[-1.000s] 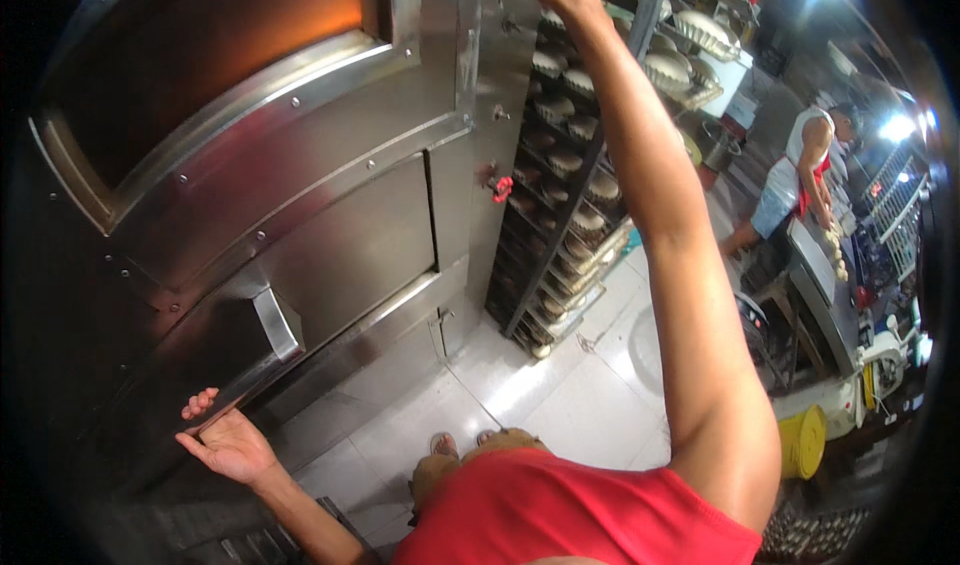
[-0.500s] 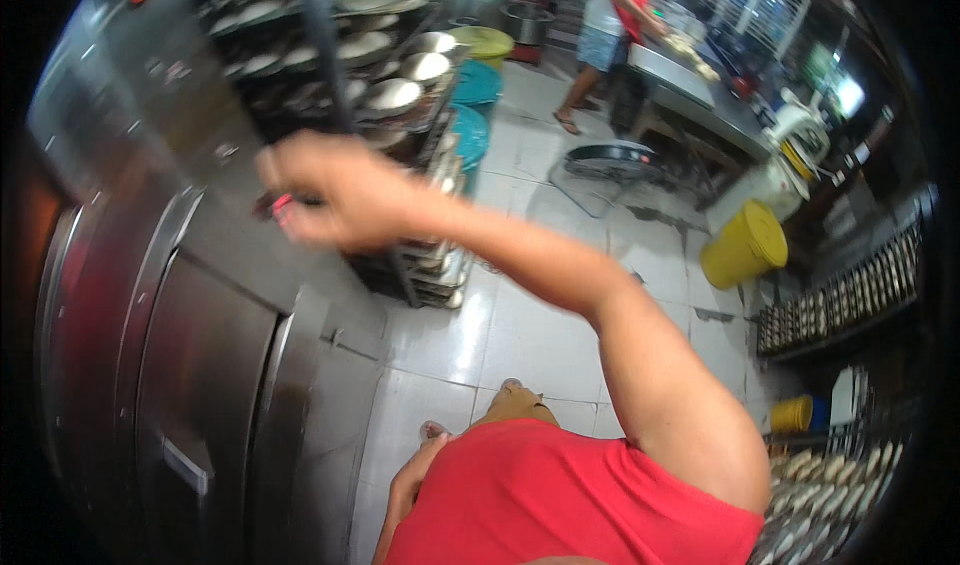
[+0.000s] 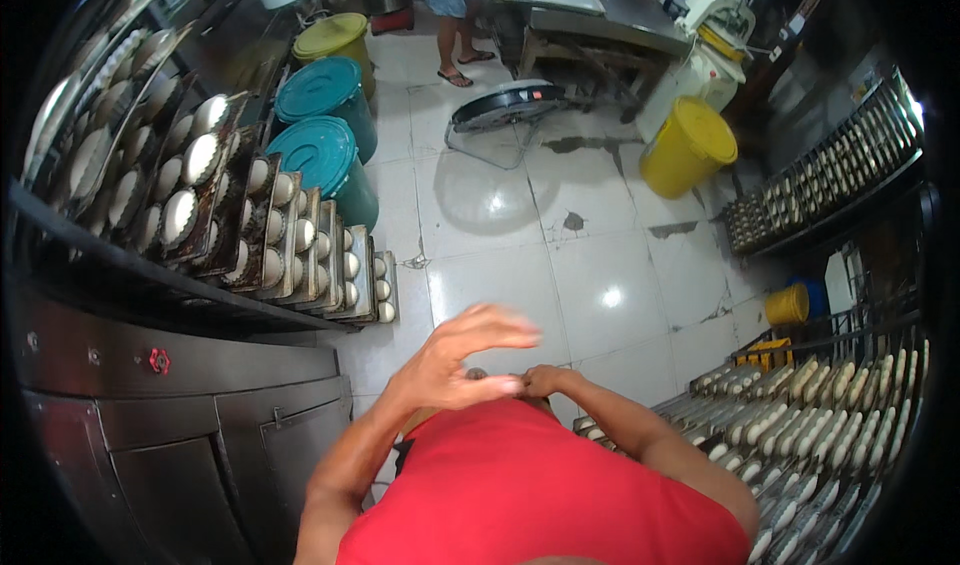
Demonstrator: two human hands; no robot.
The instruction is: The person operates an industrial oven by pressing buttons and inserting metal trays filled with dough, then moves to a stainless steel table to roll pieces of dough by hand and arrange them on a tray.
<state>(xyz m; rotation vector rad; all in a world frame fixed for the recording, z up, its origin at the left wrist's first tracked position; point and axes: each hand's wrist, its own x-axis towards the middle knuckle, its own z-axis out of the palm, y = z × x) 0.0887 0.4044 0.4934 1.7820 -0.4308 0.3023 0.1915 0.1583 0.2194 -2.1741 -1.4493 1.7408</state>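
Hands meet at the red shirt (image 3: pixel 540 495) front: left hand (image 3: pixel 455 360) open, fingers spread, empty; right hand (image 3: pixel 540 378) curled just beside it, grip unclear. Tray rack (image 3: pixel 250 235) of dough well left, dough trays (image 3: pixel 800 425) right.

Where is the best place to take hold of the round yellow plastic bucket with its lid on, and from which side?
Grip the round yellow plastic bucket with two hands around its upper wall, just below the lid's rim, coming from above: it stands upright on the tiled floor, and no handle shows.
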